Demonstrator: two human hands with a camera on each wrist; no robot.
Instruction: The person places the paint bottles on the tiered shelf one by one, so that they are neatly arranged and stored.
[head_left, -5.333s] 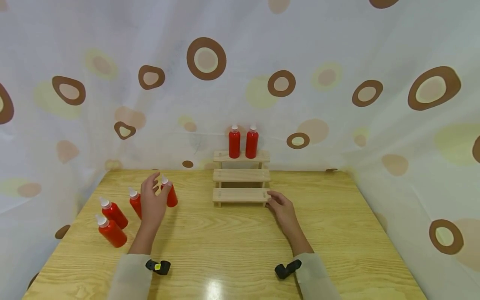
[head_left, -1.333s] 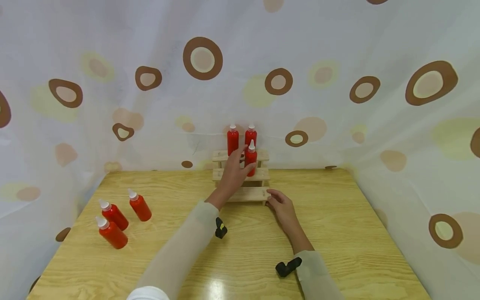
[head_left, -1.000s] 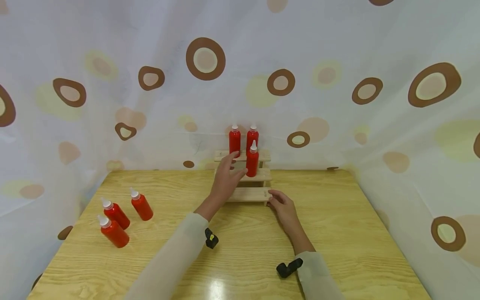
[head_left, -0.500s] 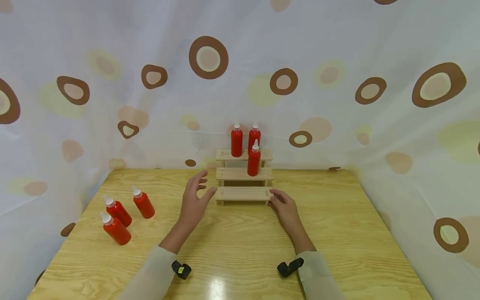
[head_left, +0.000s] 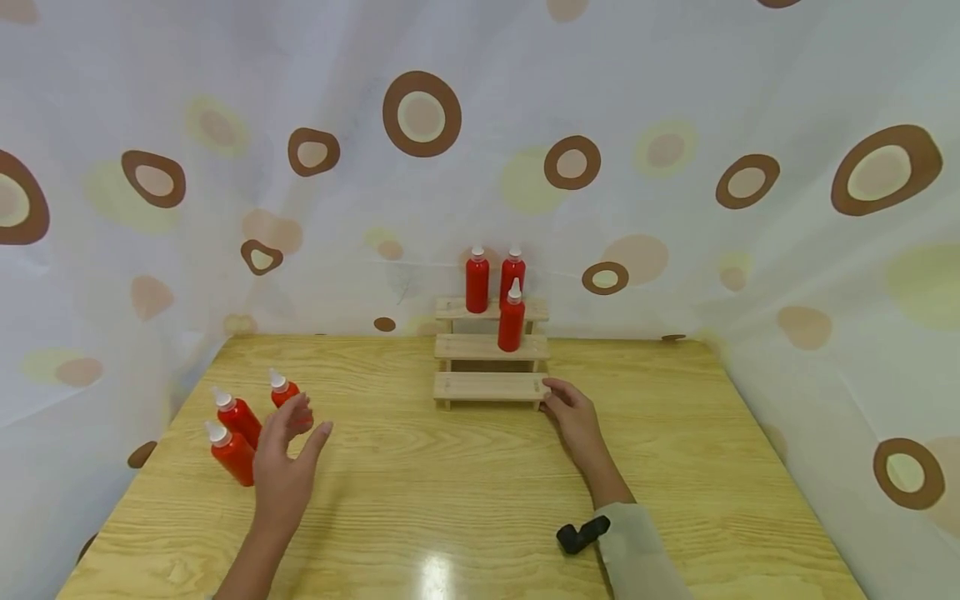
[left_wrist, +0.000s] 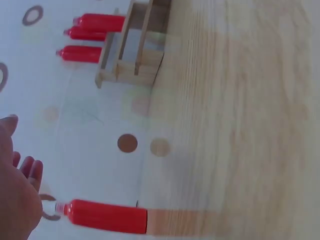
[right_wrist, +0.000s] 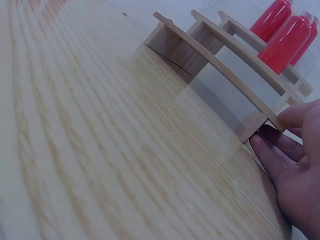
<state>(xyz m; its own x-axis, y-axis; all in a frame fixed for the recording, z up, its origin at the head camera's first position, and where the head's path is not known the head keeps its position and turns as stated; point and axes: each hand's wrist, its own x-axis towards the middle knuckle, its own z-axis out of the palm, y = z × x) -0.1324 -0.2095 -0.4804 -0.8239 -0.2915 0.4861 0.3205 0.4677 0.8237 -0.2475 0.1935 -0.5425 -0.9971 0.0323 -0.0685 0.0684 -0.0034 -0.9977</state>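
Pinches the end of the lowest of three steps on a wooden rack (head_left: 487,385) between thumb and fingers of the right hand (head_left: 576,425). Has a wide gap between thumb and fingers of the left hand (head_left: 281,483), over the desk (head_left: 450,483). Shows, just beyond the left fingertips and partly hidden by them, an upright red far bottle (head_left: 283,388); cannot tell whether touching it. Includes, just left of that hand, a middle bottle (head_left: 238,419) and a front bottle (head_left: 235,457), also red, white-tipped and upright, close together. Displays on the rack, left of and beyond the right hand, three more red bottles: a left top bottle (head_left: 477,285) and a right top bottle (head_left: 513,271) side by side on the highest step, a lower bottle (head_left: 511,325) on the middle step, before the right one. Wears, just behind the right hand, a black camera (head_left: 582,535) at the cuff of a pale sleeve (head_left: 641,558).
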